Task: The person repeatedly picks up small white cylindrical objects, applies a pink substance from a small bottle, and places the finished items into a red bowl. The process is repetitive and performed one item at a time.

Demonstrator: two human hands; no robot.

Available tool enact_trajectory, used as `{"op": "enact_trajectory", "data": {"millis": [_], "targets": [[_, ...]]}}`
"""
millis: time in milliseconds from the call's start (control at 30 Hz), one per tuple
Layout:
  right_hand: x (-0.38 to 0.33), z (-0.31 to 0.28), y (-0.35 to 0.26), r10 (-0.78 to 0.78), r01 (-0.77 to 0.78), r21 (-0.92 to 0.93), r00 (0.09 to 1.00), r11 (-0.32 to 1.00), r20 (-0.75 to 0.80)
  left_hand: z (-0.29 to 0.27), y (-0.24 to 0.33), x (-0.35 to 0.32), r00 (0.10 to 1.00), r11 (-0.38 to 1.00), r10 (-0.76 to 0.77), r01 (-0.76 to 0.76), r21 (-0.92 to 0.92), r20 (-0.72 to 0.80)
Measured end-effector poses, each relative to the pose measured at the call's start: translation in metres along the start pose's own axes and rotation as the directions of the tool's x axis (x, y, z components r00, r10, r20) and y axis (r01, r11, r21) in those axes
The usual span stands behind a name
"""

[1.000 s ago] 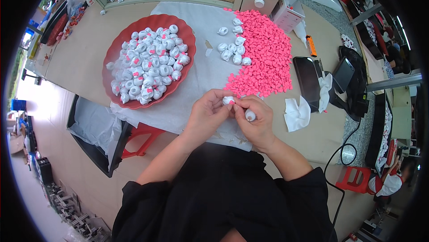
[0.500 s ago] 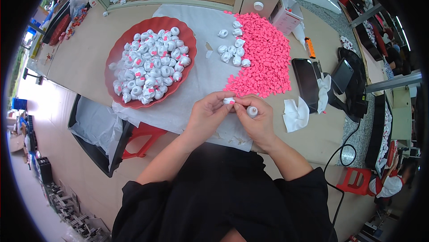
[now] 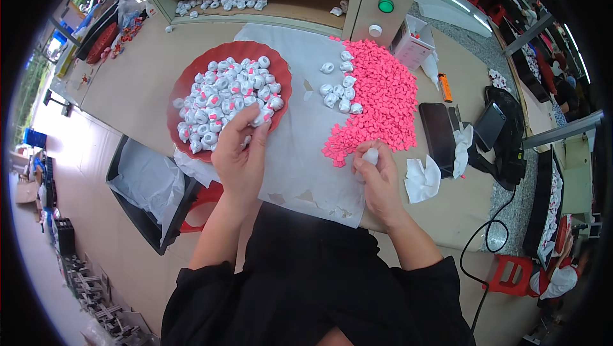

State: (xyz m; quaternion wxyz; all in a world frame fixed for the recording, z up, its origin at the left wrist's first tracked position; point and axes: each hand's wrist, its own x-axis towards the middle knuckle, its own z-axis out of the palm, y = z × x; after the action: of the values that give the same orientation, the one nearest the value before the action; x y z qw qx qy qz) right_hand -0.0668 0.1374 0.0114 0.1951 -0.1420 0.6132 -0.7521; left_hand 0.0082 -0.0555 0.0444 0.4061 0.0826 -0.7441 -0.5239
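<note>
My left hand (image 3: 239, 154) is over the right side of a red scalloped bowl (image 3: 287, 84). Its thumb and fingers pinch a small white rounded piece (image 3: 263, 115) with a pink bit on it. Many similar white pieces (image 3: 220, 90), several bearing pink bits, are heaped in the bowl. Closed round a small white squeeze bottle (image 3: 370, 156), my right hand (image 3: 382, 183) is at the near edge of a spread of small pink pieces (image 3: 383, 94). The fingers hide most of the bottle. Several white pieces (image 3: 331, 94) lie along the left edge of the pink spread.
White paper (image 3: 306, 173) covers the table's middle. To the right are a dark phone (image 3: 437, 130), crumpled tissue (image 3: 423, 180), an orange item (image 3: 445, 88) and a white box (image 3: 412, 43). A cabinet (image 3: 357, 7) holding white pieces stands behind. A lined black tray (image 3: 150, 183) is at lower left.
My hands have separated. The left has carried a white piece from the middle to the bowl; the right has stayed near the pink spread with the bottle. The view has shifted slightly.
</note>
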Motion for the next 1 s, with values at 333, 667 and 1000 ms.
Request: {"op": "enact_trajectory", "data": {"millis": [333,667,1000], "targets": [[-0.002,-0.004,-0.004,0.071,-0.073,0.219,0.997,0.973,0.013,0.028,0.001,-0.025,0.976,0.994,-0.077,0.092,-0.064,0.203],[-0.003,-0.008,-0.011,0.069,-0.066,0.288,0.998,0.955,0.001,-0.007,0.009,0.020,0.917,0.502,0.391,-0.285,0.817,0.080],[-0.003,-0.013,-0.021,0.127,-0.119,0.338,0.992,0.933,-0.002,0.087,-0.051,0.034,0.945,0.878,-0.059,-0.105,0.468,0.323]]}}
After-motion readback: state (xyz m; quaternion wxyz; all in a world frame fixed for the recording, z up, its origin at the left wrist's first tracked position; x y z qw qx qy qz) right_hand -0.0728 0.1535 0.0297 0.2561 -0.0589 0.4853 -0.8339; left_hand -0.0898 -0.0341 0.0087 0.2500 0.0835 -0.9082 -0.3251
